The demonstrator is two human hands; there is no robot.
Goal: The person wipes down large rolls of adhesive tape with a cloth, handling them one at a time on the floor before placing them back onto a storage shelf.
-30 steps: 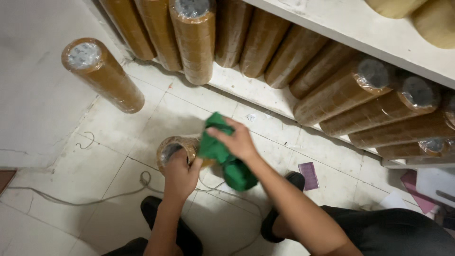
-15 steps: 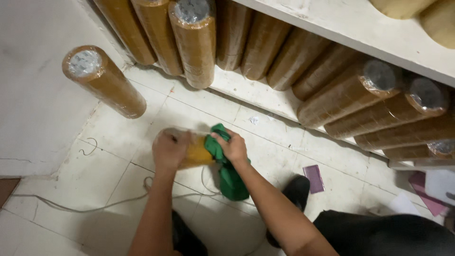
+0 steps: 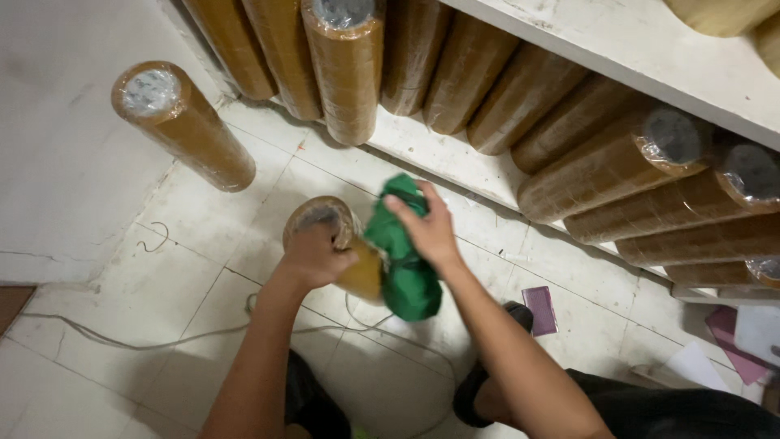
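Two hands work at the centre of the frame. The left hand [image 3: 315, 254] is clamped over the top end of one wrapped brown tape stack [image 3: 345, 252], which tilts above the tiled floor [image 3: 203, 236]. The right hand [image 3: 429, 232] is closed on one green cloth [image 3: 404, 260], pressing it against the stack's side.

One more brown stack [image 3: 183, 123] stands alone on the floor at upper left. On the low white shelf [image 3: 439, 158] along the top and right lie about ten such stacks [image 3: 605, 167]; the exact count is unclear. One thin cord [image 3: 122, 341] trails over the floor at lower left, and one small purple card [image 3: 539, 310] lies at lower right.

Against half a second ago, the held stack is tipped more upright, its plastic-covered end now showing above the left hand, and the right hand sits higher on the cloth.

The upper shelf stacks are cut off by the frame's top edge, the held stack's lower end hides behind the cloth, and the papers at far right are too cropped to make out.
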